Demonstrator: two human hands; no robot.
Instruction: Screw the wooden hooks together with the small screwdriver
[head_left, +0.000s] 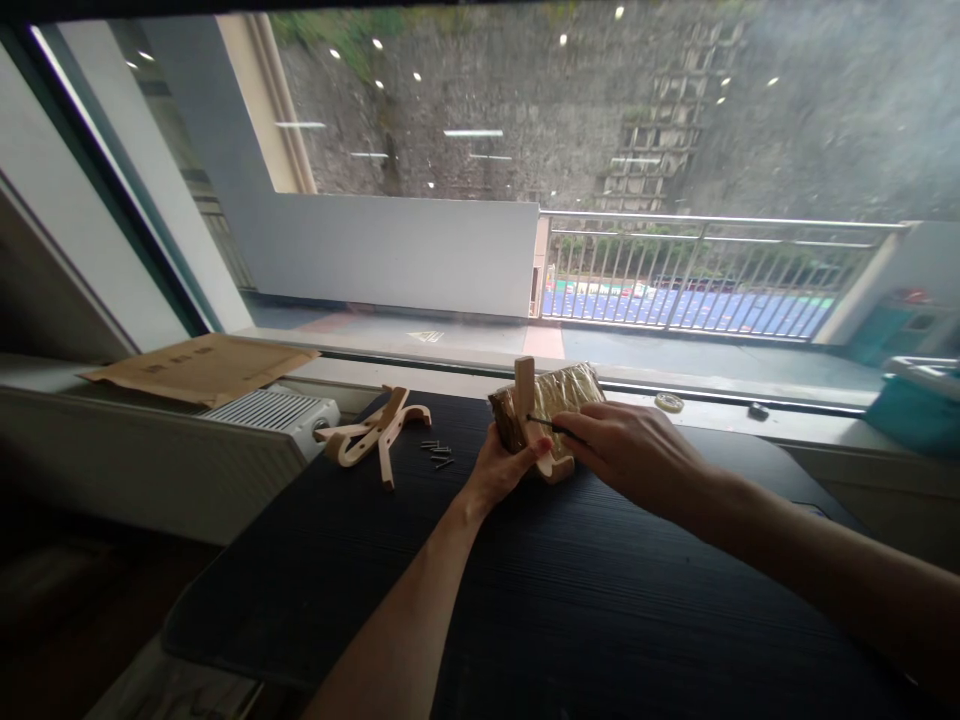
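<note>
My left hand (501,466) grips a curved wooden piece (526,396) that stands upright on the black table (525,600), in front of a brown crinkled packet (555,396). My right hand (631,450) pinches a thin black tool (546,423), its tip touching the wooden piece near my left thumb. Further left on the table lie other curved wooden parts (375,432) and several small dark screws (436,453).
A flat cardboard sheet (201,367) lies on the sill at left above a white radiator (279,412). A tape roll (669,402) and a small dark object (759,410) sit on the sill at right, with a teal box (916,402) at the far right. A large window stands behind.
</note>
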